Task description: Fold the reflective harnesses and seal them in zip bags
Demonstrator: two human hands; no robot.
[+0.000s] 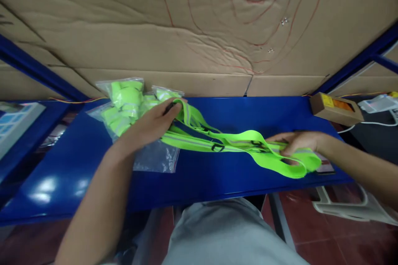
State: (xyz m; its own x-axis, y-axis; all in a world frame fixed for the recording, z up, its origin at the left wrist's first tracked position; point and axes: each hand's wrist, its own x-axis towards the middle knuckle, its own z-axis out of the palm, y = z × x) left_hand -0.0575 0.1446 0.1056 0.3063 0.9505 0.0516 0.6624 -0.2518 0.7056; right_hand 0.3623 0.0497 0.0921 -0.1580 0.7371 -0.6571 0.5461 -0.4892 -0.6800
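A neon-green reflective strap harness (248, 145), with grey stripes and black buckles, is stretched sideways over the blue table. My left hand (161, 120) is closed around its left end, with a black part near the fingers. At the other end, my right hand (303, 143) grips the gathered straps, and loops hang out past its fingers. Behind and left of my left hand lie clear plastic bags (126, 99) packed with folded green straps. Beneath my left forearm, a flat clear bag (157, 158) rests on the table; my arm partly hides it.
The blue table (211, 178) ends at a cardboard wall (124, 45) with red curved lines. A small brown box (336, 108) stands at the back right, beside a white device with a cable. Right of the table, a pale plastic chair (351, 205) stands on the floor.
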